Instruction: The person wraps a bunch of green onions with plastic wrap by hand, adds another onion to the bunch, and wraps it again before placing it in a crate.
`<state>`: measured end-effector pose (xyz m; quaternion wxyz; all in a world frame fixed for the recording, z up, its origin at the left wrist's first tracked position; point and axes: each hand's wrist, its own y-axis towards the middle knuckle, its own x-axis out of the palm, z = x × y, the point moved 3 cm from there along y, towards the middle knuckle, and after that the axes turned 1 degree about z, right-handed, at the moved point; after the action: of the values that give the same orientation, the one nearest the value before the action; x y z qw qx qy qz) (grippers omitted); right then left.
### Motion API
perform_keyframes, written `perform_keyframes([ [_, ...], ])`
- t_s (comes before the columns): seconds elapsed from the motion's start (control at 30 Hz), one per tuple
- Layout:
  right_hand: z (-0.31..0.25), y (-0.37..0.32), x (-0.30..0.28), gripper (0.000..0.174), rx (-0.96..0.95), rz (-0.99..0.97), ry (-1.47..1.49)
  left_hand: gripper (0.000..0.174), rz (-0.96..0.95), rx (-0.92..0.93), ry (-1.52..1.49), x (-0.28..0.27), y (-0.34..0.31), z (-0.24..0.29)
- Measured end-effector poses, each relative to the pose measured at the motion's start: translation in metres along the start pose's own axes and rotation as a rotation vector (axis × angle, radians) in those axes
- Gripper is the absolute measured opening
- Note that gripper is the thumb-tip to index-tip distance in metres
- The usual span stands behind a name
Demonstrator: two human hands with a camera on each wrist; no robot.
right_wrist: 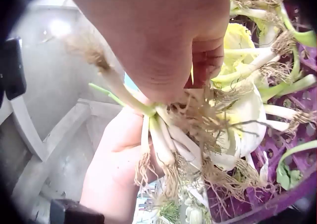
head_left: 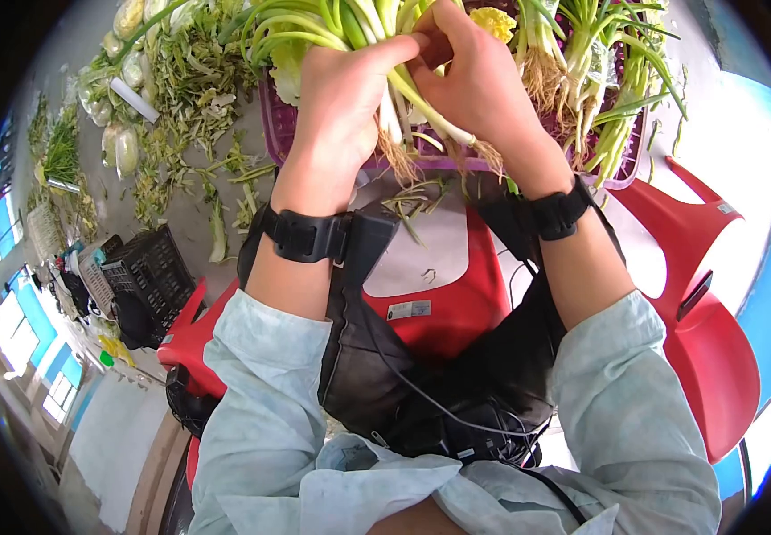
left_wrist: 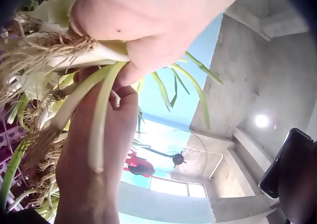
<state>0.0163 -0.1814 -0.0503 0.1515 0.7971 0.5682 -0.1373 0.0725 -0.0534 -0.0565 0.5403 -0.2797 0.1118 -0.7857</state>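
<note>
The left hand (head_left: 336,111) grips a bunch of spring onions (head_left: 387,120) above the near rim of the purple crate (head_left: 270,125) while the right hand (head_left: 479,94) pinches at its stalks; good work here probably means the left thumb steadying the white stems and the right fingertips handling one stalk at a time. The bunch's long axis runs away from the person, roots (head_left: 396,159) nearest the body, leaves (head_left: 350,27) outward, one stalk slanting toward the right wrist.
</note>
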Motion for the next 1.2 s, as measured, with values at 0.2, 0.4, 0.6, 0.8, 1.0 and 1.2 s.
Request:
perform_keyframes([
  [0.2, -0.008, 0.005, -0.028, 0.025, 0.087, -0.156, 0.002, 0.025, -0.029, 0.042, -0.093, 0.011, -0.003, 0.005],
  [0.4, 0.007, 0.006, -0.038, 0.027, 0.280, -0.112, 0.720, 0.029, -0.053, 0.028, -0.067, 0.013, -0.006, 0.005],
  [0.6, 0.007, 0.006, -0.031, 0.023, 0.313, -0.102, 0.878, 0.030, -0.197, -0.074, -0.011, 0.004, -0.007, -0.003],
  [0.8, 0.007, 0.008, -0.036, 0.015, 0.092, -0.030, 0.194, 0.038, -0.231, 0.095, 0.196, -0.002, -0.009, -0.002],
  [1.0, 0.028, 0.018, -0.018, 0.013, 0.281, -0.037, 0.834, 0.033, -0.188, 0.281, 0.466, -0.001, -0.007, 0.001],
  [1.2, 0.014, 0.016, -0.028, 0.026, 0.340, -0.071, 0.963, 0.028, -0.089, 0.459, 0.274, 0.017, -0.013, 0.005],
])
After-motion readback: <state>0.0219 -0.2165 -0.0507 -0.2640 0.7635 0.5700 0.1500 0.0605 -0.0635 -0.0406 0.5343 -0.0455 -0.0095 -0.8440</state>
